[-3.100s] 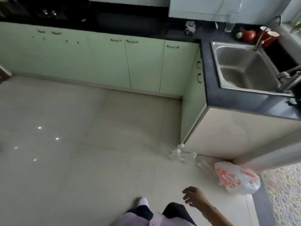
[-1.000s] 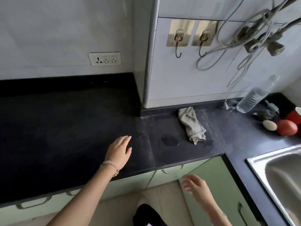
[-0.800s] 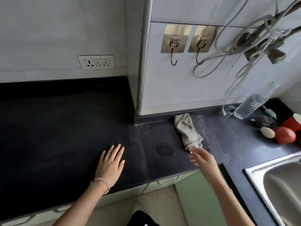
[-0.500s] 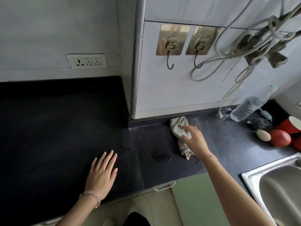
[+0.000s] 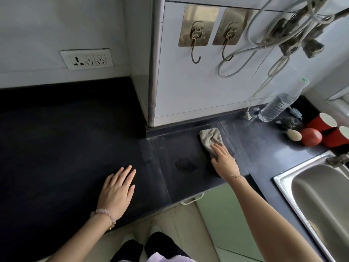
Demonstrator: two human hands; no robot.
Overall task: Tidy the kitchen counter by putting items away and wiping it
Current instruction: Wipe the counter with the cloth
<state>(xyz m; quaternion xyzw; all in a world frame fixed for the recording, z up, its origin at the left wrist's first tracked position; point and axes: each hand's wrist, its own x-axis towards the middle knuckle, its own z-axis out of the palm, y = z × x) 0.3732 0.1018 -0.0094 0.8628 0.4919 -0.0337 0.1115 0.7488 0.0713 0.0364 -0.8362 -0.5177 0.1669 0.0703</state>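
Wiping barely started: right hand (image 5: 224, 163) presses flat on the cloth (image 5: 210, 138) at the far counter (image 5: 56, 138) edge, left hand (image 5: 118, 188) empty, flat; bottle (image 5: 277, 106), cups (image 5: 324, 122) at far right not yet put away.

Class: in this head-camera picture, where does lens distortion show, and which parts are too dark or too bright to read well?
Head view: wide-angle bending curves the pillar edge and the sink; the black counter at left is underexposed and nearly featureless; the white wall looks soft and hazy; the cloth and both hands are sharp.
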